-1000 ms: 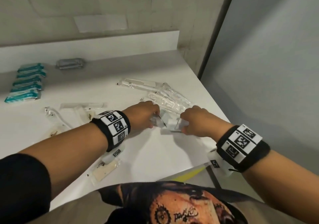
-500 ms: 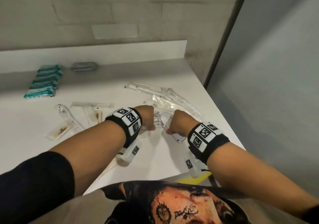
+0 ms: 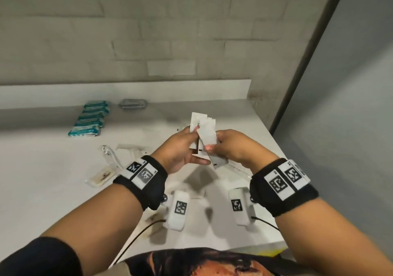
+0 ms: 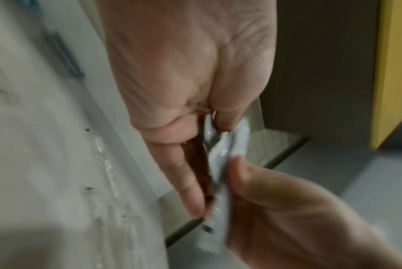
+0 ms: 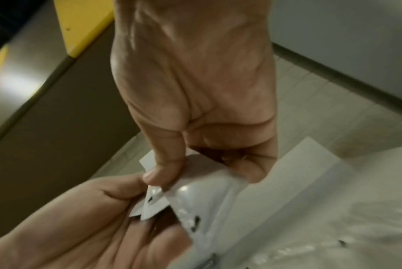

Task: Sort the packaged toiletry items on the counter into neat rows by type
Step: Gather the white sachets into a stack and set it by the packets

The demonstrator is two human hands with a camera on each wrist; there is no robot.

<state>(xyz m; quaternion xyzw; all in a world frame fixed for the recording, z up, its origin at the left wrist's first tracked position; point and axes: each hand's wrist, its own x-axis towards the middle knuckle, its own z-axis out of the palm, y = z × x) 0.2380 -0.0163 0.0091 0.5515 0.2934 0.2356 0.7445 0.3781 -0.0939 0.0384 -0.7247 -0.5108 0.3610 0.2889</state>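
Observation:
Above the white counter (image 3: 53,190) both hands hold up a small fan of flat white sachets (image 3: 205,132). My left hand (image 3: 195,146) grips the stack from the left, thumb below and fingers behind. My right hand (image 3: 214,142) pinches the front sachet from the right. In the left wrist view the left fingers (image 4: 190,196) and thumb clamp the white sachets (image 4: 220,163), and the right hand (image 4: 287,209) meets them from below. The right wrist view shows the right thumb (image 5: 160,172) pressing on a glossy sachet (image 5: 207,193), with the left hand (image 5: 80,218) holding its lower end.
A neat row of teal packets (image 3: 90,118) lies at the back left, with a grey packet (image 3: 133,103) beside it. Clear-wrapped items (image 3: 110,156) and a beige sachet (image 3: 102,174) lie left of my left wrist. The counter's right edge (image 3: 274,148) drops beside a grey wall.
Both hands were down on the counter gathering white sachets; now they are raised together with the sachets held between them. The view has tilted up toward the wall.

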